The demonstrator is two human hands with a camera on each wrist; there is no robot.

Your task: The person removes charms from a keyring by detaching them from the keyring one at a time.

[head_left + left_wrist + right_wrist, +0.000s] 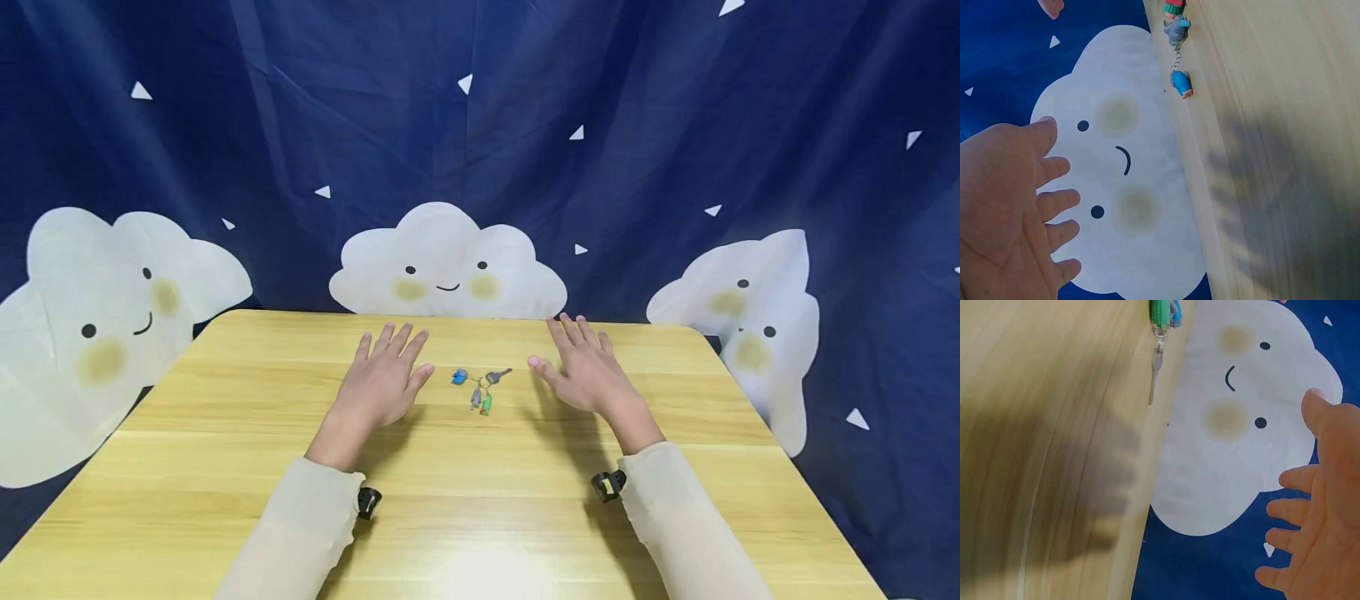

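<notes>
A small bunch on a ring lies on the table between the two hands. It carries a grey metal key [498, 377], a blue figurine charm [459, 377] on a short chain, a grey figurine charm [476, 398] and a green one [487, 404]. To its left, my left hand [384, 381] is held over the table with fingers straight and spread, holding nothing. On the other side my right hand [585, 371] hovers likewise, fingers extended and thumb apart. Both hands cast shadows on the wood. In the right wrist view the key [1156, 372] hangs off the green charm's end.
The light wooden table [480, 467] has its far edge just beyond the fingertips. Behind it hangs a dark blue curtain [390, 108] with white clouds and triangles. A black wrist camera [367, 502] sits at the left sleeve, another wrist camera [608, 485] at the right.
</notes>
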